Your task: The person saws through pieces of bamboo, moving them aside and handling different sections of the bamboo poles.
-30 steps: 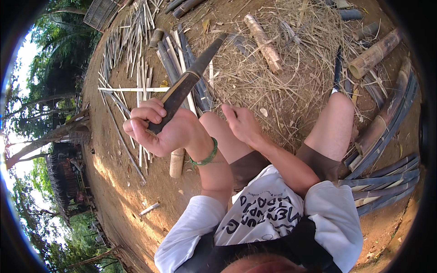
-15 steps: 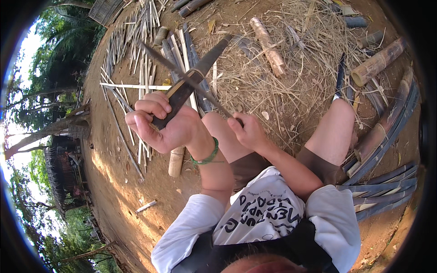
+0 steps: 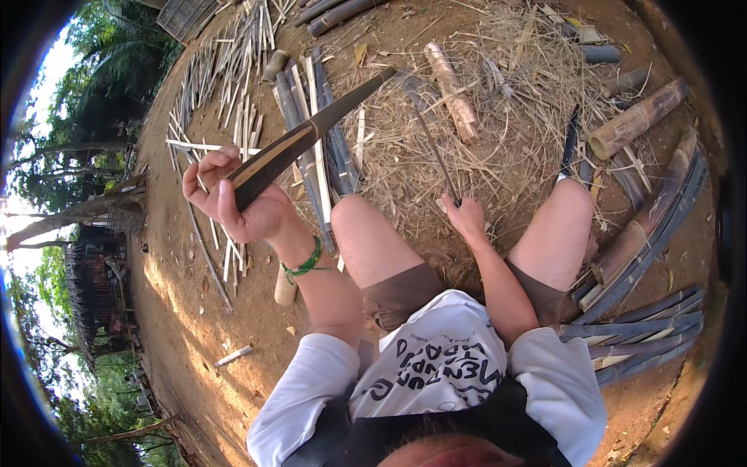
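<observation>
My left hand [image 3: 253, 210] is raised at the left, holding a dark split bamboo strip [image 3: 331, 115] by its near end between thumb and fingers. The strip slants up toward the far right, with a node partway along and a paler streak near my hand. In front of my knees, my right hand [image 3: 465, 218] is closed around the dark handle of a long knife [image 3: 436, 148]. Its thin blade points away from me and stands apart from the strip. A green cord bracelet [image 3: 305, 261] circles my left wrist.
Shavings [image 3: 506, 132] cover the ground ahead, with a peeled bamboo log [image 3: 451, 89] among them. Thin pale strips [image 3: 226, 70] lie scattered at the far left. At the right are a cut bamboo log [image 3: 638, 118] and a stack of split bamboo [image 3: 642, 335].
My right hand has drawn the knife away from the bamboo strip, to the right and down. My left hand has shifted left and slightly up with the strip, its fingers looser.
</observation>
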A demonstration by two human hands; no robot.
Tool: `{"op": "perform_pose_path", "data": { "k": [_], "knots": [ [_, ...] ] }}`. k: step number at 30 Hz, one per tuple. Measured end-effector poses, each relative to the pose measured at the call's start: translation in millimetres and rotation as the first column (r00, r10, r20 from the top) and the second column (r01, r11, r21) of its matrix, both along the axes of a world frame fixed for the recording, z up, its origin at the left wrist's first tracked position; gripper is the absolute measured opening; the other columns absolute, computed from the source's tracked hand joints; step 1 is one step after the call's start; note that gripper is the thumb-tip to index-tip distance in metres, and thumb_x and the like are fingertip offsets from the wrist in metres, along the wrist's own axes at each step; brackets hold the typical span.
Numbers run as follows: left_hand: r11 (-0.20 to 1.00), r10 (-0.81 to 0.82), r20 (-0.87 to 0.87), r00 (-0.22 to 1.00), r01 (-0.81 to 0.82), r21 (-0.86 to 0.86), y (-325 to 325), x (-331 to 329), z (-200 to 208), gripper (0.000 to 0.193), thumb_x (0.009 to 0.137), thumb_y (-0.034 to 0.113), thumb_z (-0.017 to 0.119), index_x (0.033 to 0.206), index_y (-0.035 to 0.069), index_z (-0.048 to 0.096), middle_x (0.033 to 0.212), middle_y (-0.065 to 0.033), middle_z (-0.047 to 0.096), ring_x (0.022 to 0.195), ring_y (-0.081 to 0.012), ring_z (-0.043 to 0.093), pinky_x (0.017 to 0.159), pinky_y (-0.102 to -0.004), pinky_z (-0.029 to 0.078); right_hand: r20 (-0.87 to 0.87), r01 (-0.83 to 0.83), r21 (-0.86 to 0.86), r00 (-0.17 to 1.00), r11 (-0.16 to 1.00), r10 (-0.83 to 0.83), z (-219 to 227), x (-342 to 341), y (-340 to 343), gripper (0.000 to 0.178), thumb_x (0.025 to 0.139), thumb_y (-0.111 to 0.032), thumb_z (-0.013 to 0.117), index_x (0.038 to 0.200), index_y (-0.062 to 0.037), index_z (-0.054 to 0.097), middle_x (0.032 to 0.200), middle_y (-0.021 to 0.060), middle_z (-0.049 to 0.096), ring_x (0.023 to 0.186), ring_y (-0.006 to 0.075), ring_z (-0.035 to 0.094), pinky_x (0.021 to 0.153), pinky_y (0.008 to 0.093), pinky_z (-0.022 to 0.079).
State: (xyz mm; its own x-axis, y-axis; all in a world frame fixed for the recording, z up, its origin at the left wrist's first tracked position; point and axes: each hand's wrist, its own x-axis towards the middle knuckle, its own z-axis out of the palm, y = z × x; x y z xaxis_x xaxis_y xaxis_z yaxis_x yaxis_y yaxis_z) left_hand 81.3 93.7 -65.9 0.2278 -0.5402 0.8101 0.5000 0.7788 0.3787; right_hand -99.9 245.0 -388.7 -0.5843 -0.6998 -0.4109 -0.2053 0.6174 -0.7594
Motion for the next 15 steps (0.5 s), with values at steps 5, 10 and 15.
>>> {"op": "perform_pose_path", "data": {
  "k": [5,10,15],
  "knots": [
    [0.984,0.135,-0.201,0.970,-0.107,0.143,-27.9,36.7,-8.5,0.042,0.104,0.046,0.046,0.095,0.006,0.055,0.083,-0.0129,0.062,0.077,-0.0228,0.061,0.076,-0.0361,0.053,-0.047,0.039,0.200,0.998,0.979,-0.031,-33.7,14.2,10.4,0.059,0.093,-0.052,0.068,0.097,0.0057,0.076,0.099,0.0315,0.074,0.099,0.0454,0.072,0.088,0.0514,0.055],
    [0.957,0.246,-0.265,0.932,-0.190,0.220,-38.0,44.0,-4.8,0.060,0.106,0.061,0.038,0.076,0.011,0.046,0.072,-0.0094,0.059,0.068,-0.0203,0.058,0.068,-0.0325,0.049,-0.078,-0.019,0.310,0.996,0.951,0.046,-60.4,18.8,17.3,0.051,0.088,-0.044,0.076,0.108,0.0028,0.076,0.108,0.0290,0.074,0.108,0.0443,0.070,0.094,0.0513,0.055],
    [0.963,0.173,-0.255,0.951,-0.109,0.245,-35.2,50.6,-6.0,0.065,0.109,0.061,0.033,0.065,0.013,0.039,0.066,-0.0065,0.052,0.065,-0.0187,0.052,0.067,-0.0319,0.045,-0.078,-0.036,0.330,0.995,0.943,0.065,-85.3,26.8,20.3,0.045,0.085,-0.036,0.075,0.109,0.0022,0.076,0.111,0.0284,0.074,0.109,0.0430,0.071,0.096,0.0519,0.055]
  ]
}}
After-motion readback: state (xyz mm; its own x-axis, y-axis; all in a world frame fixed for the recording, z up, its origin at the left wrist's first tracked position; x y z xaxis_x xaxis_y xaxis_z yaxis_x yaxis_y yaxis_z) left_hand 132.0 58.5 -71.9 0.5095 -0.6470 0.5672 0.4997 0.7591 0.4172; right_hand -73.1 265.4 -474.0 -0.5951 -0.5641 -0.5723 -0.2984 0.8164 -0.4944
